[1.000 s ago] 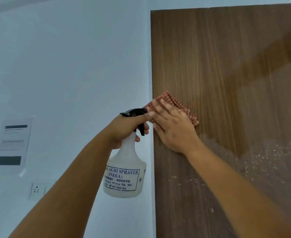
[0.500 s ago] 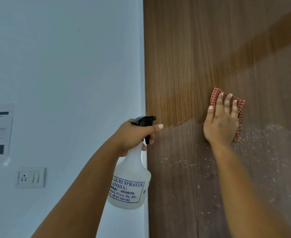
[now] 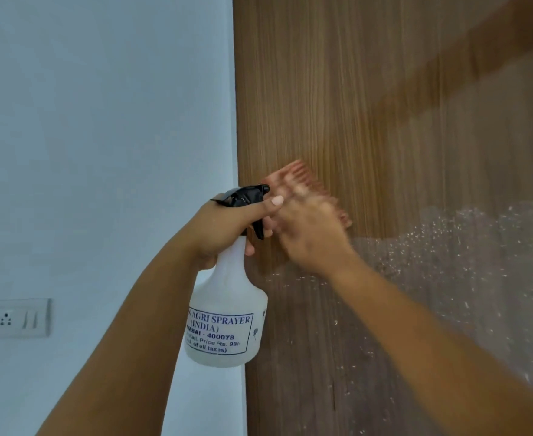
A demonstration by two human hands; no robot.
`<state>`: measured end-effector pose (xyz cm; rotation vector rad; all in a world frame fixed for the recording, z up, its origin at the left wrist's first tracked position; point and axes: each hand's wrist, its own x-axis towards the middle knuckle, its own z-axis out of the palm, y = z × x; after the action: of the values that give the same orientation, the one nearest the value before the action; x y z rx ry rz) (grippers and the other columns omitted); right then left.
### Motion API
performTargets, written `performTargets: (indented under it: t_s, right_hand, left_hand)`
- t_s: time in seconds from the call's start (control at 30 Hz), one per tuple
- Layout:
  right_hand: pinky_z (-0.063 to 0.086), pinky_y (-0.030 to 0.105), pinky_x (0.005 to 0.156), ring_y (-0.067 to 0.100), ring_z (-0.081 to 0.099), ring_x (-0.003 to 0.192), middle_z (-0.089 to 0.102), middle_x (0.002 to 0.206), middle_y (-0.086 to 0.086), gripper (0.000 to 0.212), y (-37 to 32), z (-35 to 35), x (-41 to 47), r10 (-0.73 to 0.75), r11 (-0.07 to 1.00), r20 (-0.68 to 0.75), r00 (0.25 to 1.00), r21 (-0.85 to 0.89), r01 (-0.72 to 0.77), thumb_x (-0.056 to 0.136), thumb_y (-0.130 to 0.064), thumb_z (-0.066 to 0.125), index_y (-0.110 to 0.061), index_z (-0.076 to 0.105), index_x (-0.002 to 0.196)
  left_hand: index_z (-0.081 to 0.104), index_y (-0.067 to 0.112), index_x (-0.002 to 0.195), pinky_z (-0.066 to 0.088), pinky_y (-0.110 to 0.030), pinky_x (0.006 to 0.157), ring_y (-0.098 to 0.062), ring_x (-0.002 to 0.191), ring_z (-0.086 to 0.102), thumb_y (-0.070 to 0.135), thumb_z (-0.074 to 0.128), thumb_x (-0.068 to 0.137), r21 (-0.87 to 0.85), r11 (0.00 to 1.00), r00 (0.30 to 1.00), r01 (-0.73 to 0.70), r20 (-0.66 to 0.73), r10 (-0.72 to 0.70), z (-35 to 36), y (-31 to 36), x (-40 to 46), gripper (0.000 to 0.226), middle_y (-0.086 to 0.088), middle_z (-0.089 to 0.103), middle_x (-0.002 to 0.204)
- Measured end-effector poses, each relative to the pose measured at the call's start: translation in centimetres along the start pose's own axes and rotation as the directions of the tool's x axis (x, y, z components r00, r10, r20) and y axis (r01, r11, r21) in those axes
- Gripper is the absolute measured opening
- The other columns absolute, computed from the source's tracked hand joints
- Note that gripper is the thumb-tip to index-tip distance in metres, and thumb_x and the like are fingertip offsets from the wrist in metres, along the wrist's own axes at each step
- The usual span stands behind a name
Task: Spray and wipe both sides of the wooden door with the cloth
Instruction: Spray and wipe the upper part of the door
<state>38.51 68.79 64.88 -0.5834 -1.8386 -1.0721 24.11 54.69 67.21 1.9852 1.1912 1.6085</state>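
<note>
Door: the wooden door (image 3: 384, 121) fills the right part of the view; its left edge meets the pale wall (image 3: 101, 121).
Cloth: the red checked cloth (image 3: 303, 177) lies flat on the door, now near the door's left edge; half a second ago it was further toward the door's middle.
Right hand: the right hand (image 3: 312, 228), blurred, presses the cloth on the door with fingers spread flat.
Left hand: the left hand (image 3: 227, 228) grips the neck of the spray bottle (image 3: 227, 316), just left of the door's edge, as before.
Droplets: white spray droplets (image 3: 479, 247) are on the door, right of the cloth.
Socket: a wall socket (image 3: 21, 317) is well left of the door, lower than before in the view.
</note>
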Motion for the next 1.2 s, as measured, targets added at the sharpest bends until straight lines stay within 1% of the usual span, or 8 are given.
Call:
performTargets:
  t_s: [0.13,0.27,0.4,0.6,0.73,0.87,1.07,1.2]
  right_hand:
    - [0.017,0.048,0.120,0.022,0.006,0.152,0.000,0.165,-0.003,0.055,9.5,-1.8,-2.9,0.673,0.739,-0.087,0.734,0.087,-0.668,0.106,-0.037,0.022,-0.028,0.004,0.158]
    - [0.008,0.045,0.122,0.030,0.007,0.151,0.007,0.165,0.006,0.056,12.5,-1.9,-7.4,0.907,0.421,-0.057,0.418,0.190,-0.887,0.107,-0.039,0.019,-0.020,0.012,0.159]
    - [0.014,0.046,0.122,0.029,0.007,0.151,0.007,0.165,0.005,0.055,5.2,-0.8,-4.8,0.797,0.604,-0.101,0.596,0.138,-0.785,0.107,-0.031,0.027,-0.019,0.010,0.158]
    - [0.042,0.053,0.106,0.032,0.039,0.134,0.057,0.136,0.015,0.044,-7.3,1.4,-2.0,0.073,0.979,-0.038,0.997,0.194,-0.064,0.092,-0.023,0.042,-0.006,0.060,0.128]
    - [0.025,0.041,0.113,0.026,0.023,0.145,0.042,0.153,0.008,0.049,-3.2,0.4,-3.3,-0.047,0.998,-0.003,0.999,-0.043,0.046,0.100,-0.034,0.039,-0.015,0.048,0.144]
    - [0.015,0.041,0.120,0.017,0.004,0.152,0.006,0.163,-0.007,0.052,7.5,-1.4,-4.8,0.383,0.921,-0.059,0.922,0.093,-0.377,0.107,-0.036,0.024,-0.027,0.013,0.157]
    - [0.018,0.040,0.121,0.029,0.025,0.147,0.032,0.158,0.009,0.059,22.4,-4.2,-8.1,0.792,0.596,-0.116,0.600,0.364,-0.716,0.102,-0.040,0.021,-0.013,0.032,0.153]
    - [0.012,0.033,0.119,0.029,0.023,0.147,0.031,0.159,0.008,0.054,24.4,-3.5,-10.1,0.787,0.611,-0.160,0.596,0.340,-0.715,0.104,-0.036,0.027,-0.013,0.035,0.152]
  left_hand:
    - [0.071,0.007,0.100,0.052,-0.025,0.057,-0.025,0.085,0.068,0.055,0.073,0.079,0.068,0.996,0.999,0.049,0.002,-0.049,0.6,-0.4,-0.2,0.052,-0.008,0.072,0.085]
    - [0.069,0.008,0.099,0.051,-0.024,0.056,-0.017,0.080,0.068,0.049,0.071,0.085,0.052,0.997,0.998,0.056,0.005,-0.056,0.9,-0.9,-0.5,0.044,-0.006,0.072,0.082]
    - [0.070,0.009,0.100,0.051,-0.022,0.054,-0.013,0.069,0.067,0.051,0.071,0.084,0.042,0.997,0.997,0.064,-0.045,-0.062,1.4,-1.4,-0.5,0.045,-0.005,0.073,0.081]
    - [0.071,0.001,0.093,0.051,-0.034,0.066,-0.026,0.074,0.066,0.052,0.080,0.074,-0.134,0.991,0.999,-0.004,0.045,0.010,0.8,-1.9,-0.2,0.056,-0.018,0.071,0.091]
    - [0.068,0.003,0.088,0.050,-0.024,0.050,-0.018,0.059,0.063,0.043,0.074,0.082,-0.154,0.988,0.992,-0.027,0.116,0.045,1.2,-0.9,-0.2,0.041,-0.015,0.068,0.081]
    - [0.070,0.013,0.089,0.052,-0.025,0.056,-0.016,0.071,0.068,0.054,0.073,0.074,0.052,0.999,0.997,-0.002,0.077,-0.002,3.8,-0.9,0.7,0.044,-0.006,0.072,0.081]
    - [0.074,0.014,0.100,0.056,-0.035,0.069,-0.033,0.082,0.071,0.051,0.075,0.083,0.114,0.991,0.994,0.069,0.081,-0.079,8.8,-3.1,1.6,0.040,-0.007,0.074,0.081]
    - [0.072,0.023,0.115,0.055,-0.033,0.068,-0.023,0.066,0.065,0.046,0.075,0.084,0.138,0.985,0.986,0.105,0.118,-0.122,13.1,-3.1,2.4,0.038,-0.005,0.070,0.072]
